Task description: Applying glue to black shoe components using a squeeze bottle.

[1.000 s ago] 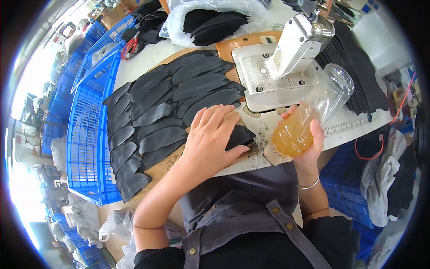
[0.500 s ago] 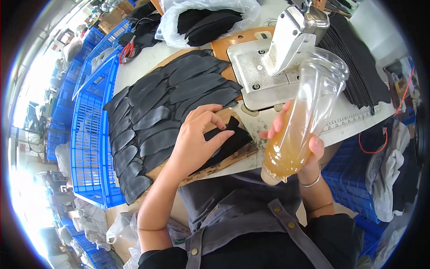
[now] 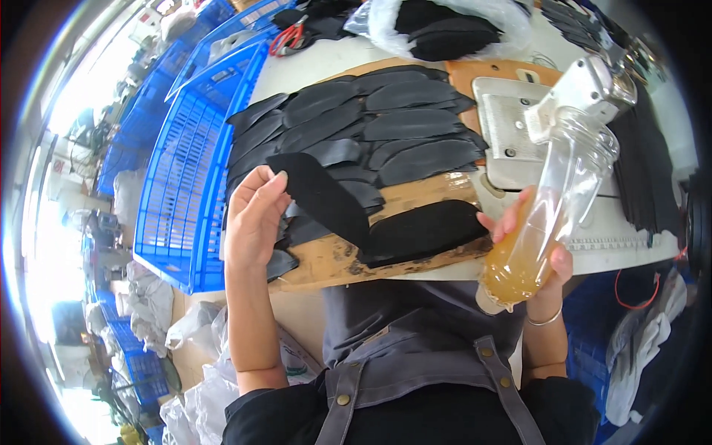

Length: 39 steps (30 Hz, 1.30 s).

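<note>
My left hand (image 3: 256, 211) pinches the upper end of a black oval fabric piece (image 3: 322, 194), which slants down to the right. Its lower end meets a second black piece (image 3: 426, 231) lying flat on a worn tan board (image 3: 326, 261); whether the two are joined I cannot tell. My right hand (image 3: 552, 278) is wrapped round a clear plastic bottle (image 3: 567, 174), tilted with its capped end down and amber liquid pooled there. The right fingertips come close to the right end of the flat piece. Overlapping rows of dark leaf-shaped pieces (image 3: 322, 104) cover the board beyond.
A white sewing machine (image 3: 571, 89) stands behind the bottle. Blue plastic crates (image 3: 178, 215) line the left side of the table. Farther back are red-handled scissors (image 3: 289, 37) and a clear bag (image 3: 512, 26) of black pieces. A dark stack (image 3: 641, 163) lies at right.
My left hand has moved left and up, lifting one end of a black piece and exposing the flat one. The whole view has shifted; the bottle stays in my right hand.
</note>
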Available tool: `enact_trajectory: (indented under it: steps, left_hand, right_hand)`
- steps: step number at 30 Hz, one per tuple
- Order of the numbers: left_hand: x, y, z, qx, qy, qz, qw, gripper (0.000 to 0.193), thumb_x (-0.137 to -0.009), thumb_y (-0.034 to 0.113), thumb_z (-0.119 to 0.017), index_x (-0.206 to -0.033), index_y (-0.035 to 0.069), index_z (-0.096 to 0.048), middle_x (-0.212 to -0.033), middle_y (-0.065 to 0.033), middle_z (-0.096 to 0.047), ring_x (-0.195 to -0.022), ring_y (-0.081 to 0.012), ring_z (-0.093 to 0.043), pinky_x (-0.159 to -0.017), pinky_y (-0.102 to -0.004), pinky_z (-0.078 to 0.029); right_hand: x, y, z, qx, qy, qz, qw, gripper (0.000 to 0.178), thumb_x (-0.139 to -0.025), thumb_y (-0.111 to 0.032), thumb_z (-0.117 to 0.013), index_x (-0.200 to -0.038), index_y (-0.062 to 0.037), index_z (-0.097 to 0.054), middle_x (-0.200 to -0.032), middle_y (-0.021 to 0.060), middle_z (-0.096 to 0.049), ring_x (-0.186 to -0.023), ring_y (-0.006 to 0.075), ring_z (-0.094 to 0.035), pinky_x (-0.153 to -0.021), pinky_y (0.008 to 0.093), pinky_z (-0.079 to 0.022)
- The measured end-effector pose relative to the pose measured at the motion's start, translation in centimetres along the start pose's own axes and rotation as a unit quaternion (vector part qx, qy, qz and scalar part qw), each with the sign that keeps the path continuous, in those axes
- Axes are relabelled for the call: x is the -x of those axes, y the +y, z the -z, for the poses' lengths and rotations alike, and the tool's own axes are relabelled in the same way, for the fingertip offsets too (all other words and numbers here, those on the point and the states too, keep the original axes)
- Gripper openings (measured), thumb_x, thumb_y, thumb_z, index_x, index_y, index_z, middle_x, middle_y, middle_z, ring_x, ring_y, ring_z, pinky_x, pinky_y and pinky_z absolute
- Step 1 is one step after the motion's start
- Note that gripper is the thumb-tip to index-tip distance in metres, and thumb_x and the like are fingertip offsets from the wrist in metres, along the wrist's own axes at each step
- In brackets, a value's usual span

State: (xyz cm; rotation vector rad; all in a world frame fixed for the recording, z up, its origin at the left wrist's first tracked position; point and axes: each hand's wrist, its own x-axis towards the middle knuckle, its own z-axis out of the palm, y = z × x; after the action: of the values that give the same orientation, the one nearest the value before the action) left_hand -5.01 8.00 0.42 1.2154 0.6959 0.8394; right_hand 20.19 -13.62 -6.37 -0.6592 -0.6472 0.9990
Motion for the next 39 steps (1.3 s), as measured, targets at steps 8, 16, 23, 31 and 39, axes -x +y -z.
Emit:
enact_trajectory:
  steps: [8,16,23,31,39]
  left_hand:
    - [2.4,2.7,4.2,0.006,0.058,-0.066,0.996,0.007,-0.09,0.012,-0.054,-0.094,0.006,-0.055,-0.083,0.0005,-0.058,-0.073,-0.0059,-0.054,-0.065,-0.0208,-0.043]
    - [1.6,3.5,6.2,0.215,-0.048,-0.048,0.974,0.033,-0.092,0.018,-0.049,-0.119,-0.001,-0.051,-0.119,-0.0146,-0.057,-0.11,-0.0247,-0.055,-0.095,-0.038,-0.043]
    - [-0.2,3.4,2.2,-0.136,0.146,-0.2,0.959,0.008,-0.087,0.012,-0.06,-0.086,0.006,-0.056,-0.085,0.0002,-0.059,-0.08,-0.005,-0.055,-0.066,-0.0194,-0.041]
    - [-4.3,2.2,0.7,-0.271,0.219,-0.255,0.902,0.014,-0.082,0.01,-0.067,-0.083,0.001,-0.057,-0.094,-0.0066,-0.059,-0.086,-0.009,-0.054,-0.076,-0.0221,-0.045]
    - [-4.1,2.3,0.5,-0.316,0.211,-0.279,0.882,0.014,-0.081,0.012,-0.068,-0.081,0.002,-0.058,-0.101,-0.011,-0.06,-0.092,-0.0146,-0.057,-0.082,-0.0278,-0.044]
  right_hand:
    - [0.0,0.2,-0.7,0.016,0.039,0.007,0.999,0.078,-0.065,-0.046,-0.066,-0.123,-0.001,-0.038,-0.089,0.0134,-0.053,-0.081,0.0232,-0.058,-0.097,0.044,-0.041]
    - [0.3,0.1,-0.6,0.01,0.042,0.01,0.999,0.079,-0.064,-0.045,-0.068,-0.122,-0.0013,-0.036,-0.089,0.0133,-0.053,-0.082,0.0237,-0.058,-0.098,0.0444,-0.041]
    - [0.2,0.2,-0.9,0.012,0.046,0.011,0.999,0.079,-0.064,-0.045,-0.068,-0.122,-0.0021,-0.037,-0.089,0.0133,-0.053,-0.081,0.0232,-0.059,-0.098,0.0446,-0.041]
    - [0.4,0.2,-0.8,0.003,0.047,0.008,0.999,0.078,-0.064,-0.045,-0.068,-0.121,-0.0027,-0.039,-0.088,0.0128,-0.054,-0.08,0.023,-0.059,-0.096,0.0433,-0.042]
    - [0.5,0.0,-0.5,0.011,0.038,0.006,0.999,0.078,-0.066,-0.049,-0.066,-0.122,-0.0031,-0.036,-0.088,0.011,-0.051,-0.08,0.0217,-0.057,-0.098,0.0444,-0.041]
